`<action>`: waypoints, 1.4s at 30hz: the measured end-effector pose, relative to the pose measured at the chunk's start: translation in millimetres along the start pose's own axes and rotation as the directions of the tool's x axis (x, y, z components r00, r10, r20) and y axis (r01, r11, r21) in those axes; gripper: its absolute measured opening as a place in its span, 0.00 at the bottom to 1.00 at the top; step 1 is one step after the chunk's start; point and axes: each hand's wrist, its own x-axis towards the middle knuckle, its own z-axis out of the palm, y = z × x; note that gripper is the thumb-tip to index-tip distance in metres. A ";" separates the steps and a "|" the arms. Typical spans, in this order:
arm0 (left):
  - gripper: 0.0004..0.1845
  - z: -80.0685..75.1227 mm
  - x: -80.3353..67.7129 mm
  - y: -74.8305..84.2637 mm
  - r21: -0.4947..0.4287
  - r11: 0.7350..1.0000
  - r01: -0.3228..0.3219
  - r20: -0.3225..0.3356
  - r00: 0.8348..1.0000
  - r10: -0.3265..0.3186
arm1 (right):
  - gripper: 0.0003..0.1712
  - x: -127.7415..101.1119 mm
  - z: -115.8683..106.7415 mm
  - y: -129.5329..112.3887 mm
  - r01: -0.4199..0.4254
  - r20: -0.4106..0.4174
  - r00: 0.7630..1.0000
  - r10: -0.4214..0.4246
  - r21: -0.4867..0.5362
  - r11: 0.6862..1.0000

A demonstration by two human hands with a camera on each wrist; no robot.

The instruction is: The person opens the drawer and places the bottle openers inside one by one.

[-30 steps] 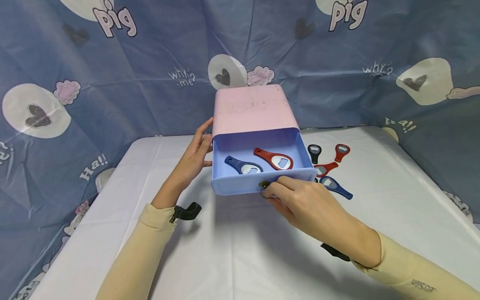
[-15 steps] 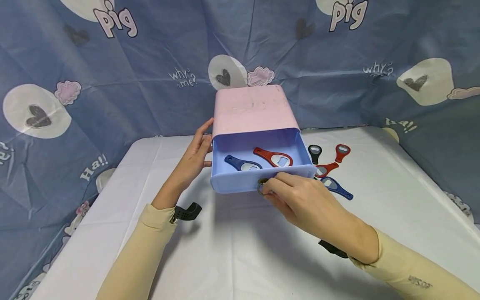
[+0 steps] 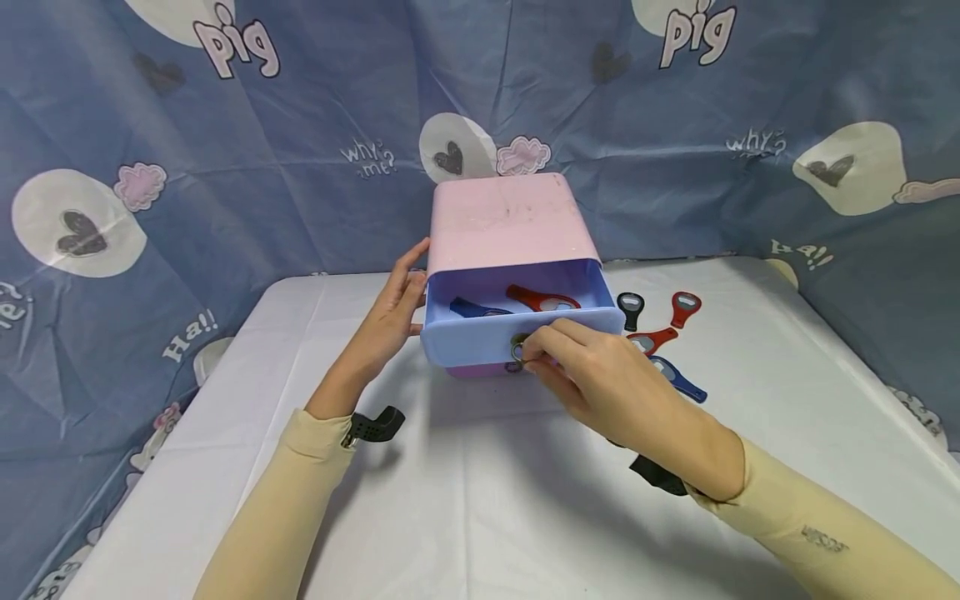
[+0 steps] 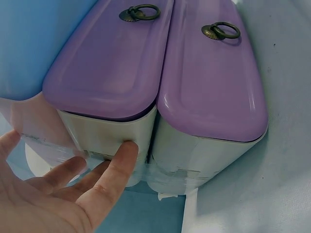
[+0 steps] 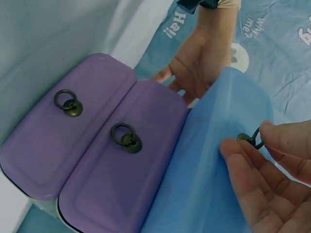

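1. drawer: light blue.
2. housing, over drawer: pink, dark scuffs on top.
3. lower drawers, under drawer: purple.
4. ring pulls, on drawer and below: dark brass.
5. inner openers, inside drawer: one blue, one red.
6. outer openers, right of drawer: one black, two red, one blue.
7. tablecloth, around drawer: plain white.
8. backdrop, behind drawer: blue-grey; white blobs, grey hearts, pink clouds, pale lettering.
9. sleeves, front of drawer: pale yellow.

Blue printed fabric — dark hearts, pink clouds, the word "pig" — hangs behind and beside a white tablecloth.
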 end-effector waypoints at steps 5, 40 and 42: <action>0.29 1.1 0.1 0.6 -0.015 1.000 -0.002 0.008 1.000 0.002 | 0.12 5.2 3.8 7.5 -0.033 0.021 0.999 0.032 0.033 0.999; 0.47 -0.7 -0.1 2.0 -0.106 0.994 -0.016 0.020 1.000 0.018 | 0.05 44.5 20.4 46.6 -0.115 0.085 0.991 0.107 0.089 0.989; 0.50 -1.0 -0.8 2.3 -0.106 0.994 -0.024 0.024 0.999 0.027 | 0.05 45.3 21.6 48.0 -0.118 0.082 0.990 0.112 0.081 0.990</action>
